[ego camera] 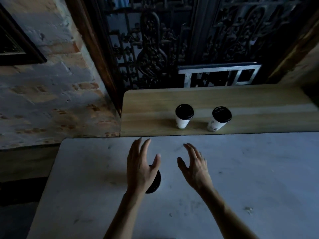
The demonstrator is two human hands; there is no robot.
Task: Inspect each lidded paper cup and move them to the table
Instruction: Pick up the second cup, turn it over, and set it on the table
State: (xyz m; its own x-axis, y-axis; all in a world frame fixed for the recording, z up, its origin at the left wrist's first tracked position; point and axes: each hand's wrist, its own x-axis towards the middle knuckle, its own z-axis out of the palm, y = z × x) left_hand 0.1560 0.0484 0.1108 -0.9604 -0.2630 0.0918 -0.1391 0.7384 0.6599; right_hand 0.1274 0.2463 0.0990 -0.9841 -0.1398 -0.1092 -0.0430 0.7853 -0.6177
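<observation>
Two white paper cups with black lids stand upright on the wooden ledge [155, 125] behind the table: the left cup [183, 116] and the right cup [219, 119]. A third cup's black lid [155, 182] shows on the pale table [259, 169], mostly hidden under my left hand [140, 168]. That hand hovers above it with fingers straight and spread, holding nothing. My right hand [194, 167] is raised beside it, fingers relaxed and empty. Both hands are short of the ledge cups.
A brick wall [51, 92] rises at the left. Dark carved wooden screens [155, 49] and a pale frame [219, 75] stand behind the ledge. The table's left edge drops off near the wall.
</observation>
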